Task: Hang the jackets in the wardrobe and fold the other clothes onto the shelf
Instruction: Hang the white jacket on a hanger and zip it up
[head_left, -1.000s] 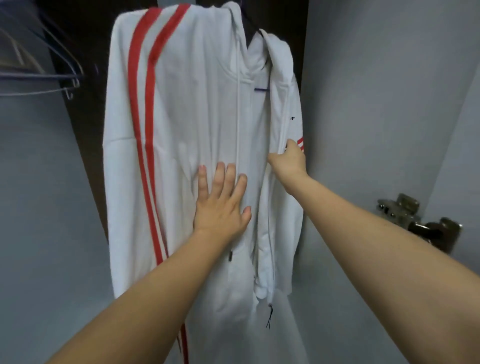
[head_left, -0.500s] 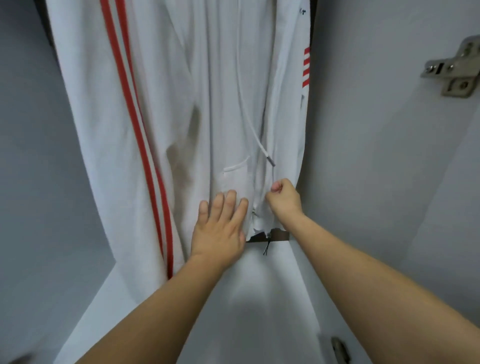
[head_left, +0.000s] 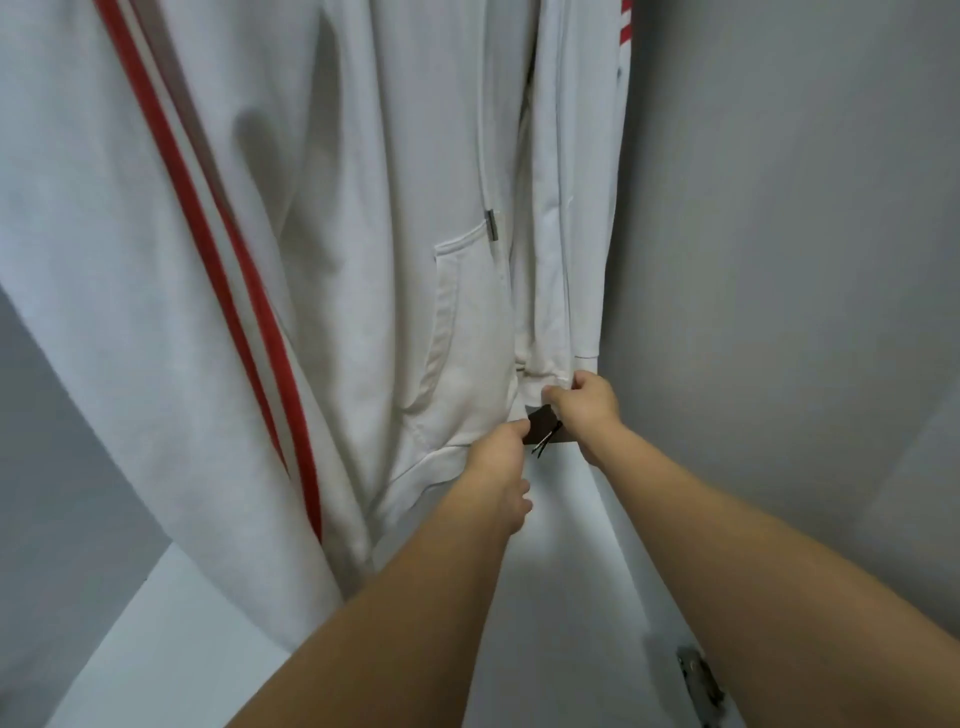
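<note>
In the head view, a white jacket (head_left: 363, 208) is hanging inside the wardrobe and is filling most of the upper and left part of the picture. Two red stripes (head_left: 223, 291) are running down its left sleeve, and a few short red stripes (head_left: 626, 31) are showing at the top right. A white cord with a grey metal tip (head_left: 491, 226) is hanging down the front, just above the edge of a pocket (head_left: 457, 332). The left hand (head_left: 501, 457) is reaching to the lower hem of the jacket on the left side of the front opening; its fingers are curling into the cloth and are gripping the hem, with the fingertips hidden behind the fabric. The right hand (head_left: 587, 408) is just beside it, a little farther and to the right, and its curled fingers are pinching the hem on the other side of the opening. Between the two hands a dark gap is showing, and a thin black zipper pull (head_left: 543, 447) is hanging there. The grey wardrobe wall (head_left: 779, 260) is standing on the right, touching the jacket's right sleeve. Below the jacket a white shelf (head_left: 171, 649) is lying, and a metal hinge (head_left: 698, 680) is showing at the near right, partly hidden by the right forearm.
</note>
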